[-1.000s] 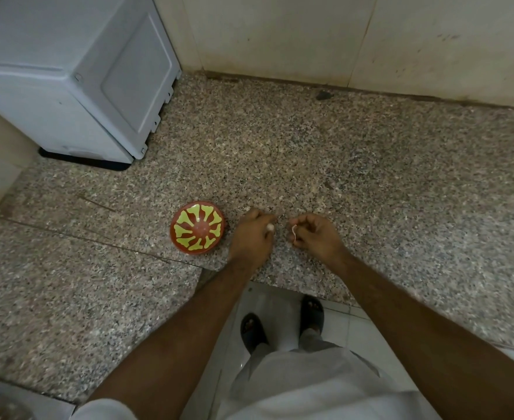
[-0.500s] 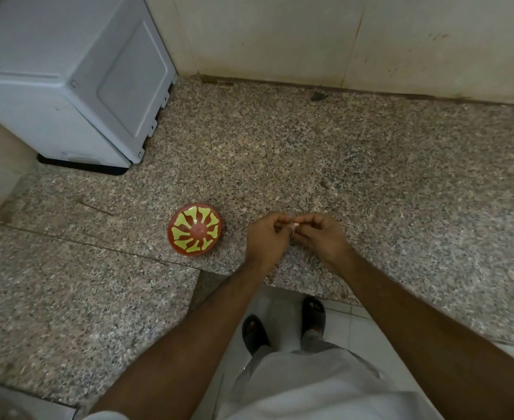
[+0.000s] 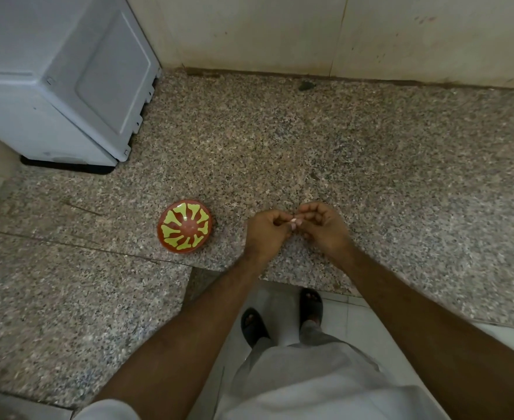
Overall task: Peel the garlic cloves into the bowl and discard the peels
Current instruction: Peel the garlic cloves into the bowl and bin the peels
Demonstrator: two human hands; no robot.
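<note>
Hands (image 3: pixel 295 228) together again on clove (image 3: pixel 294 220)

A red bowl (image 3: pixel 185 226) with yellow rays sits on speckled pink-grey granite counter (image 3: pixel 310 153).

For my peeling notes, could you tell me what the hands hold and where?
A garlic clove, pinched between the fingertips of the left hand and right hand; which part each grips cannot be told.

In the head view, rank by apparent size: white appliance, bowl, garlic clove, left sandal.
1. White appliance, largest by far.
2. Bowl.
3. Left sandal; it lies farther down, so its true size against the bowl is unsure.
4. Garlic clove, smallest.
</note>
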